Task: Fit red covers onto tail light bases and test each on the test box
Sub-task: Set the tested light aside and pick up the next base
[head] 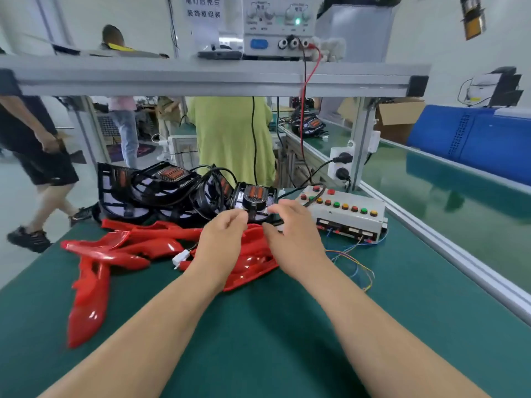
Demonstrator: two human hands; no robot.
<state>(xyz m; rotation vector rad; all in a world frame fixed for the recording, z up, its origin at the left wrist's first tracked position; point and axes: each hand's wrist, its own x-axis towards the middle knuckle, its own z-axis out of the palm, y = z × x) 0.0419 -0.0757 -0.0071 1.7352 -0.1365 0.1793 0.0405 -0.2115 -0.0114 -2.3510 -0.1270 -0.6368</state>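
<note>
On the workshop's green surface [258, 334], left of the test box [349, 219], my left hand [225, 237] pinched a black tail light base [254, 198] over glossy red covers [129, 249]; whether my right hand [291, 228] gripped it I couldn't tell.

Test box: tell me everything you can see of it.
The test box is a pale grey, plastic-looking case lying flat on the green mat. Its top carries round red, green and yellow buttons; its front, a row of dark sockets. Thin coloured wires trail from the front. The right hand is beside its left end; contact unclear.
</note>
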